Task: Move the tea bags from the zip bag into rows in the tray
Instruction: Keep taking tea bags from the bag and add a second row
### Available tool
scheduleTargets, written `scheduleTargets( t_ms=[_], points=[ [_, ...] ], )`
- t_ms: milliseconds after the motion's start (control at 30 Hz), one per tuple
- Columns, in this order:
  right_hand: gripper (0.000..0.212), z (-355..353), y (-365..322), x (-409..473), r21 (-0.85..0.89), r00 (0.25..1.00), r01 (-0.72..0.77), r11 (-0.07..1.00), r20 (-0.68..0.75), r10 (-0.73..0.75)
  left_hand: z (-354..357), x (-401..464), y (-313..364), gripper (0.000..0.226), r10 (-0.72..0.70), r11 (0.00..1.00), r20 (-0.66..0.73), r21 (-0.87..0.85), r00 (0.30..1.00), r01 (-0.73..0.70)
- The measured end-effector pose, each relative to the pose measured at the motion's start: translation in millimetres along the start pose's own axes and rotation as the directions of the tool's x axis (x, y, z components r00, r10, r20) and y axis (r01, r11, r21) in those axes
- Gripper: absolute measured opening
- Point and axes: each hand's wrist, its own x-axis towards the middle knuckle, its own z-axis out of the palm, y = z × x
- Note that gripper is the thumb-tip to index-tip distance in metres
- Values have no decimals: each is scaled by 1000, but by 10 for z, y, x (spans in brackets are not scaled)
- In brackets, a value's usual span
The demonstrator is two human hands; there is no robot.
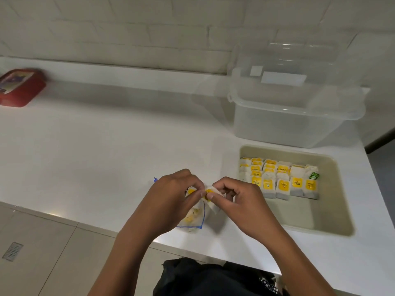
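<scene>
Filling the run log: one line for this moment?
left hand: pinching tea bag | right hand: same | zip bag: counter | tray: partly filled

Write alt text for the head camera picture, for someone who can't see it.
Both hands, left hand and right hand, pinch a yellow-tagged white tea bag above a clear blue-edged zip bag on a white counter. Right of them, a beige rectangular tray holds rows of tea bags.

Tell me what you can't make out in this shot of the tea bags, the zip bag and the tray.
Head view only:
- Zip bag: mostly hidden under the left hand; its tea bag count can't be told.
- Tea bag pinched by both hands: right hand fingers hide its label.
- Tray back rows: overlapped, print too small.
- Red box: blurred, cut by the left edge.
</scene>
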Motion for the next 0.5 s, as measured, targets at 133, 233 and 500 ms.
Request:
scheduleTargets(
  t_ms=[133,233,500],
  points=[
    [7,-219,60,-18,92,1000,-13,996,16,11,54,164,143,12,38,999,-30,11,999,-38],
    [8,-369,133,-64,154,999,-34,988,-17,37,145,303,277,9,59,998,-23,5,998,-59],
    [18,-817,331,-248,278,982,-98,956,-129,138,439,673,706,3,94,976,49,-202,994,-82]
  ],
)
